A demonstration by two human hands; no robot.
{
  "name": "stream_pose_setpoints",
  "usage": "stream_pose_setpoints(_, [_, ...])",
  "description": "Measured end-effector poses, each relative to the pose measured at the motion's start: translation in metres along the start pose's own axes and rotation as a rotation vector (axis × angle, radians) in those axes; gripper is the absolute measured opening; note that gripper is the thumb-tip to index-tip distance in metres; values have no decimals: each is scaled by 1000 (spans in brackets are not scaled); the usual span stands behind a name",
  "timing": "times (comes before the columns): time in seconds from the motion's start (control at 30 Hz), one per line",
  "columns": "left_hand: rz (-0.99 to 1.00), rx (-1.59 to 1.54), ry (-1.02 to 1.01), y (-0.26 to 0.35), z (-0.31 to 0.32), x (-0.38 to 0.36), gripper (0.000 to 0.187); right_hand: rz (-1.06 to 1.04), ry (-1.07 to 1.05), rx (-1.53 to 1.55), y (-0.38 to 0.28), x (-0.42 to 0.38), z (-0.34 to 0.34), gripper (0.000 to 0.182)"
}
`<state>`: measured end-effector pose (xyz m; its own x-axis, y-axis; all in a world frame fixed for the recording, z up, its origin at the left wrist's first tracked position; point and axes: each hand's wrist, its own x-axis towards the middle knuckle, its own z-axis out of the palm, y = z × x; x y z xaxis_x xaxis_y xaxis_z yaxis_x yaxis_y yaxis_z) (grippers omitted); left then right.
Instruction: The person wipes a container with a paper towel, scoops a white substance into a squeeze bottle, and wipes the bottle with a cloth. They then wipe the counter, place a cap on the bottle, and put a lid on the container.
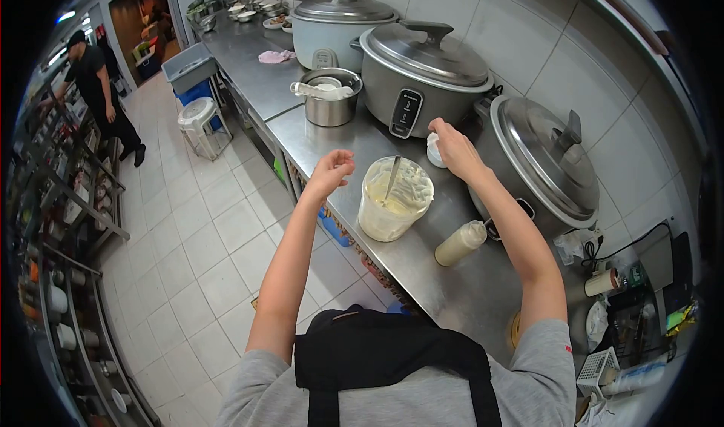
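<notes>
A clear plastic tub, smeared inside with a pale creamy mix, stands on the steel counter with a metal utensil leaning in it. My left hand hovers just left of the tub, fingers curled and apart, holding nothing. Beyond the tub, my right hand grips a small white object, perhaps a cap, near the large grey cooker. A squeeze bottle of pale sauce stands upright to the right of the tub.
Large lidded cookers line the wall. A steel pot with a white-handled tool stands behind the tub. On the floor are a white stool and a grey bin. Another person stands at the shelves, far left.
</notes>
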<state>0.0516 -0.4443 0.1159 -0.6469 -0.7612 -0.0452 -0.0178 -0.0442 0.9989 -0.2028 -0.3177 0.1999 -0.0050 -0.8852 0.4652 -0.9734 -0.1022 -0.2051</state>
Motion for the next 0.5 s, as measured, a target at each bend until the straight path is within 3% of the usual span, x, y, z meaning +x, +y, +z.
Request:
stream_pose_setpoints(0.23, [14,291,-223,18,21,48,38,-8,-79,-15,-9,18,14,19])
stream_pose_setpoints(0.33, [81,351,-214,17,27,59,36,-9,-62,14,-16,24,20,13])
stream_pose_setpoints(0.4, [69,330,-213,16,29,65,36,-196,29,88,-24,30,24,11])
stream_pose_setpoints(0.47, [53,310,-213,15,32,69,35,-250,32,116,-33,37,31,9])
stream_pose_setpoints(0.5, [44,303,-217,14,33,71,34,-298,-80,24,-37,37,32,10])
